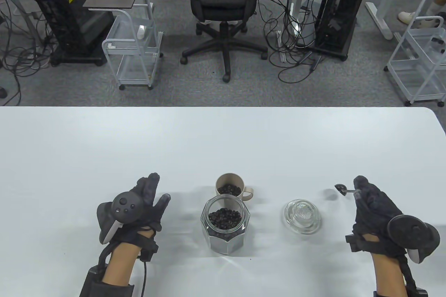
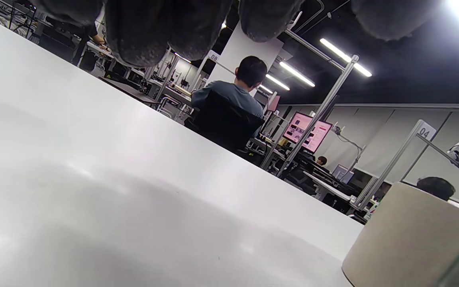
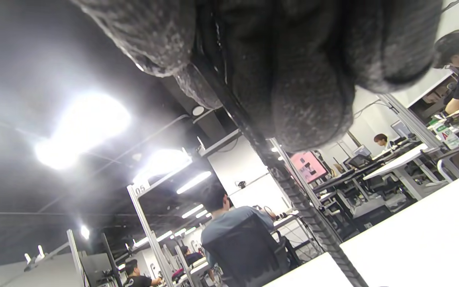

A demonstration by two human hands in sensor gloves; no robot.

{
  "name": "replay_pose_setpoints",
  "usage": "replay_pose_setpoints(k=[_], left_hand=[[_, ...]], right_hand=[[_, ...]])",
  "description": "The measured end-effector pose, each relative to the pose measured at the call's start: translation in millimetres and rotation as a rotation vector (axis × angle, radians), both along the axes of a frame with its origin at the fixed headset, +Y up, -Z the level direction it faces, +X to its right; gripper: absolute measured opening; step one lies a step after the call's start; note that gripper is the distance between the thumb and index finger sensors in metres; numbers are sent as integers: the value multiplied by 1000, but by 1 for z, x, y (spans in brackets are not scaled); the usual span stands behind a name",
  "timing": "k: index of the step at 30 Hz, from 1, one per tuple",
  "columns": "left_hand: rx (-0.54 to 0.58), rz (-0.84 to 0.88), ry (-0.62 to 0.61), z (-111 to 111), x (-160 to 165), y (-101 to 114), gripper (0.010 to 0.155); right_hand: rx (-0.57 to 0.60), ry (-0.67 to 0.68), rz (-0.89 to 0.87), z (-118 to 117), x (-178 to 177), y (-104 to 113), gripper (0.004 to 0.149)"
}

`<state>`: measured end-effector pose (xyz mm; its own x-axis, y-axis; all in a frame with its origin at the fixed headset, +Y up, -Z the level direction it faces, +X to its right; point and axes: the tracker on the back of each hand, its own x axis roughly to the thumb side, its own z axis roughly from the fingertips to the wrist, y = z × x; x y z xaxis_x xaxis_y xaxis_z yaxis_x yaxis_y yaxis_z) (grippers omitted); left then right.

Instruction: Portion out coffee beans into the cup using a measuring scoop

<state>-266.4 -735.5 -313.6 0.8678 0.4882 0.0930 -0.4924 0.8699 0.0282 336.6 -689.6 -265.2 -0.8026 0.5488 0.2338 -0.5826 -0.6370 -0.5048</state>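
A beige cup [image 1: 230,187] with coffee beans in it stands mid-table; its wall [image 2: 408,239] shows at the lower right of the left wrist view. Right in front of it stands an open glass jar [image 1: 225,224] of beans. My right hand [image 1: 366,196] is to the right of both and pinches the handle of a small metal measuring scoop [image 1: 341,189], whose bowl points left above the table. The scoop's dark handle [image 3: 293,191] runs down from my curled fingers [image 3: 309,79]. My left hand [image 1: 150,199] lies to the left of the jar with straight fingers, holding nothing.
The jar's glass lid [image 1: 301,216] lies on the white table [image 1: 223,143] between the jar and my right hand. Beyond the table's far edge stand an office chair [image 1: 223,8], wire carts and computer towers.
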Motion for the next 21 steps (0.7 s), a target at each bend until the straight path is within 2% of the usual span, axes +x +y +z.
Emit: replay_pose_setpoints(k=[6,14,21], left_hand=[[-3,7,-17,2,5,0,80],[-25,17,-38,3,10,-1,80],[-54,24,-35,3,9,-3,81]], right_hand=[[-76,9,6,-5,-5,-13,44],[-220,23,113,-11,-13,-23,46],[-357,15,361,-21,-32,-39,46]])
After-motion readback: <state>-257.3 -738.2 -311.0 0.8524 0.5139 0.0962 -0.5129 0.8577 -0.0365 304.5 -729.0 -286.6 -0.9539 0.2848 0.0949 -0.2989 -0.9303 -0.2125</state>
